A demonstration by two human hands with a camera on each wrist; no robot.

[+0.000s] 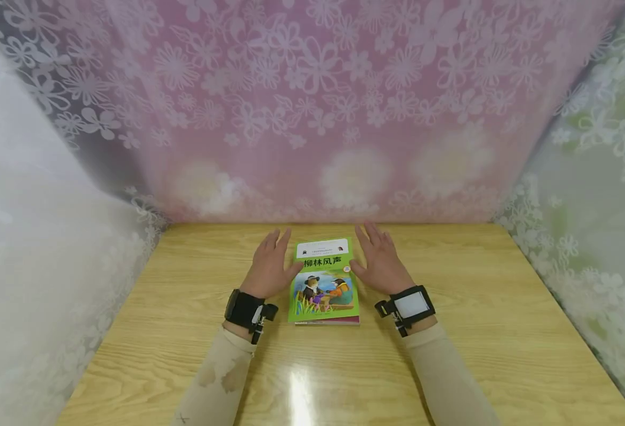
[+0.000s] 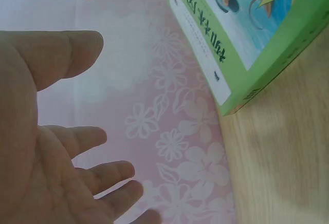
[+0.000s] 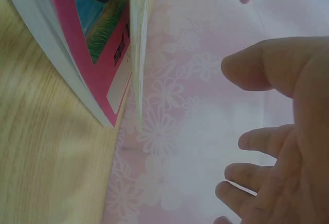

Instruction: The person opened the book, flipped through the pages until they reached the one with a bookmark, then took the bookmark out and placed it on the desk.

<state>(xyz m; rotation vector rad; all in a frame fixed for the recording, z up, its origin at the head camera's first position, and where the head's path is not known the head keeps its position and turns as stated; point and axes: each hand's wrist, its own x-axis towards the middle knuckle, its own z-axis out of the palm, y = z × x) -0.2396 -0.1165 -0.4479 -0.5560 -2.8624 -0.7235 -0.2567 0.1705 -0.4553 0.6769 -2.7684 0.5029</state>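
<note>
Beside apparently 2 stacked books (image 1: 324, 290), the left hand (image 1: 268, 269) and right hand (image 1: 388, 267) extend fingers.

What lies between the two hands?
In the head view, a green book lies between the left hand and the right hand, on top of a magenta book.

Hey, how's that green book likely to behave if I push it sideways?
The green book would likely slide, since it sits atop the magenta book. Rolling seems unlikely given its boxy shape. Its pages might splay on the right, where their edges show.
</note>
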